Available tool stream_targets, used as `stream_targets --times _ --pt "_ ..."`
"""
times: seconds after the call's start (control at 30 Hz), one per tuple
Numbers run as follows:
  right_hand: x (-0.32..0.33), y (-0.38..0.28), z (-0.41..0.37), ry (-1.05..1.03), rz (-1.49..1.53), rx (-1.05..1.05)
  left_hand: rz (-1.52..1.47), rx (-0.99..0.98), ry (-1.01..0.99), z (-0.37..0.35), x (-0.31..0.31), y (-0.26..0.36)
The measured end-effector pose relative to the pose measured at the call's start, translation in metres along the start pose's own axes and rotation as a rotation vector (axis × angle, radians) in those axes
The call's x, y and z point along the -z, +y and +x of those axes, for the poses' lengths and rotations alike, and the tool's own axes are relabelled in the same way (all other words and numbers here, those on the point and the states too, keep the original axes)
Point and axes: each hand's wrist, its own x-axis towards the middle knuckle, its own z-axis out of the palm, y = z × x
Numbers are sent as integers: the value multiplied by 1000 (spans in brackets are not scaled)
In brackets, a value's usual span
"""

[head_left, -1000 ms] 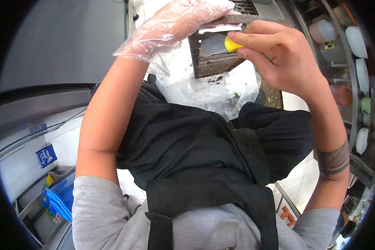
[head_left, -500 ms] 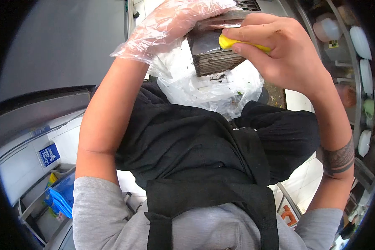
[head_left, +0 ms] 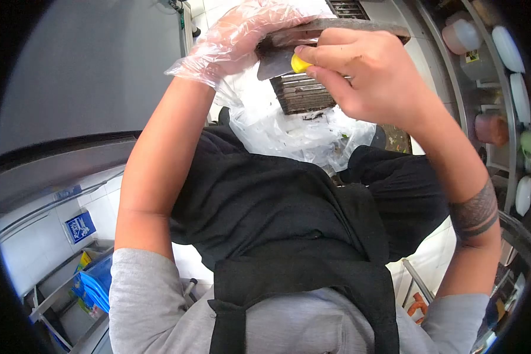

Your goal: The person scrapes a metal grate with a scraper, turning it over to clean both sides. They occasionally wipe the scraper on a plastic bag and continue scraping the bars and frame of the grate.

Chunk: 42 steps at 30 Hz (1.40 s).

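My left hand (head_left: pixel 248 35), in a loose clear plastic glove, is closed around the left end of a grimy metal piece (head_left: pixel 366 25) held up at the top of the view. My bare right hand (head_left: pixel 377 79) pinches the yellow handle of a scraper (head_left: pixel 301 63). The scraper's flat metal blade points left, against or very near the underside of the metal piece; exact contact is hidden. Below them a dirty slatted metal grate (head_left: pixel 304 94) rests on a clear plastic sheet or bag (head_left: pixel 301 133) with dark crumbs on it.
A large grey metal panel (head_left: pixel 88 71) stands on the left. On the right, metal shelving (head_left: pixel 504 124) holds plastic tubs and white containers. Blue items (head_left: pixel 95 286) sit in a rack at lower left. Another dark slatted grate (head_left: pixel 348 9) shows at the top.
My right hand and the scraper have shifted left, and more of the blade shows. The right end of the metal piece is now visible beyond my hand. The view has shifted slightly.
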Motion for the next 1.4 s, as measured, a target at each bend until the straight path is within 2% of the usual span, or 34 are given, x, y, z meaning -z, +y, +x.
stream_targets --times 0.1,0.17,0.2,0.27,0.4,0.47,0.53,0.6,0.67,0.73,0.9,0.97,1.1,1.33,1.4 --pt "-18 -2 -15 94 55 -66 -105 12 -67 2 1 1" --pt "-30 0 -24 106 60 -82 -169 79 17 2 -3 1" --pt "-38 -1 -27 174 78 -95 -161 86 14 3 -2 2" --pt "-48 1 -32 247 95 -113 44 -36 22 7 -1 4" --pt "-58 6 -37 308 60 -96 -27 -58 45 9 0 0" --pt "-63 9 -38 318 49 -82 -67 -119 -19 8 2 -1" --pt "-66 8 -36 359 17 -77 -111 -91 -9 11 8 -7" --pt "-59 2 -35 319 -71 -115 -155 -64 -1 13 8 -8" --pt "-46 -1 -27 278 -158 -153 -320 10 8 13 5 -6" --pt "-23 -2 -15 97 -325 -145 -341 12 -26 17 9 -11" --pt "-8 -26 6 -6 -426 -151 -397 4 -24 20 11 -10" --pt "-4 -15 12 -36 -402 -60 -387 -8 -35 21 16 -14" --pt "-18 1 16 90 -539 53 -390 23 -66 28 19 -9" --pt "-18 15 21 156 -494 177 -413 39 -72 34 29 -15" --pt "-21 12 20 220 -559 190 -411 59 -13 34 29 -16"
